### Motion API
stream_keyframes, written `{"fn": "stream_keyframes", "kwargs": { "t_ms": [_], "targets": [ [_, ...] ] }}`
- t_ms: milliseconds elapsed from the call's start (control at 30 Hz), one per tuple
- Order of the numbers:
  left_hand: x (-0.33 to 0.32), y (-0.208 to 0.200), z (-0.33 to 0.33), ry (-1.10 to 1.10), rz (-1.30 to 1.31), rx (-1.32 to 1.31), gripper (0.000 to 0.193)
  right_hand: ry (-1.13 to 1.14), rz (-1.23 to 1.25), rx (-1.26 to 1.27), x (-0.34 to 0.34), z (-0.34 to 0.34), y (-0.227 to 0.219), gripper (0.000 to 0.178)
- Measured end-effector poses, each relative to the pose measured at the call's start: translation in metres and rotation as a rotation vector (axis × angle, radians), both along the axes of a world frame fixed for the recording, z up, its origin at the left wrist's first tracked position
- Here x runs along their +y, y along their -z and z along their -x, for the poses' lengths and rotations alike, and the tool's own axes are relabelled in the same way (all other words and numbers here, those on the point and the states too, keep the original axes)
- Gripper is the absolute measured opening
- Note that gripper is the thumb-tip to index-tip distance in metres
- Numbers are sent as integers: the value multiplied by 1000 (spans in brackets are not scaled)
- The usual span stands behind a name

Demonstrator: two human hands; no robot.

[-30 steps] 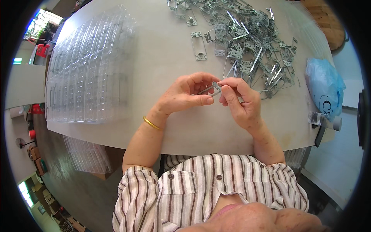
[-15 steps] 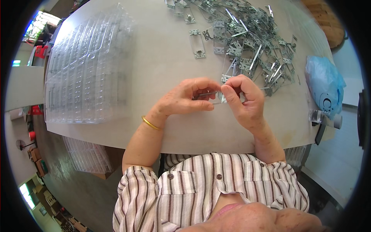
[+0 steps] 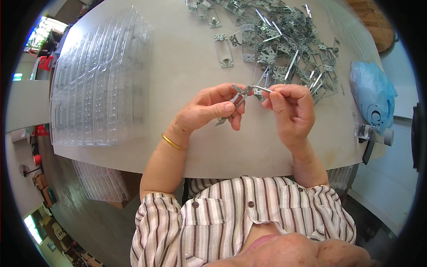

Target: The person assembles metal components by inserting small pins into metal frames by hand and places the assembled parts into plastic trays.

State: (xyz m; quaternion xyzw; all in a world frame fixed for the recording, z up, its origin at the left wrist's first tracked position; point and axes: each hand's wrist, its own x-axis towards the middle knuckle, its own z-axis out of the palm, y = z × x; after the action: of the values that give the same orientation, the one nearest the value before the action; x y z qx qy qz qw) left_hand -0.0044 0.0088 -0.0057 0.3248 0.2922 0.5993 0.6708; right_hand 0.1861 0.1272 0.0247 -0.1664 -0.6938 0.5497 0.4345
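My left hand (image 3: 205, 109) is closed on a small grey metal bracket (image 3: 240, 99), held tilted above the table between thumb and fingers. My right hand (image 3: 291, 109) pinches a thin metal rod (image 3: 262, 89) between thumb and forefinger. The rod's tip meets the upper end of the bracket; whether it is fixed to it I cannot make out. Just beyond my hands lies a pile of grey metal brackets (image 3: 280, 49). One rectangular metal frame (image 3: 225, 63) lies by itself left of the pile.
Stacked clear plastic trays (image 3: 95, 84) fill the left of the pale table (image 3: 178, 53). On the right edge sit a blue plastic bag (image 3: 373, 95) and a clear bottle (image 3: 367, 132). More clear trays (image 3: 100, 178) stand below the table's front left edge.
The metal bracket has come up into plain view in my left hand, turned to a slant. My right hand has moved slightly right, and the rod now shows between both hands.
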Motion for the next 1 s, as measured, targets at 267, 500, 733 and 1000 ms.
{"fn": "stream_keyframes", "kwargs": {
  "t_ms": [267,500,733,1000],
  "targets": [
    [-1,-3,2,-9,-23,-74,52,19,-365,-38,6,3,10,16],
    [-1,-1,1,-9,-59,-86,52,35,-523,-53,8,7,5,18],
    [-1,0,3,-22,-47,18,51,30,-541,-132,6,7,0,16],
    [-3,0,6,3,64,118,52,-288,303,-423,2,0,-14,20]
  ]
}}
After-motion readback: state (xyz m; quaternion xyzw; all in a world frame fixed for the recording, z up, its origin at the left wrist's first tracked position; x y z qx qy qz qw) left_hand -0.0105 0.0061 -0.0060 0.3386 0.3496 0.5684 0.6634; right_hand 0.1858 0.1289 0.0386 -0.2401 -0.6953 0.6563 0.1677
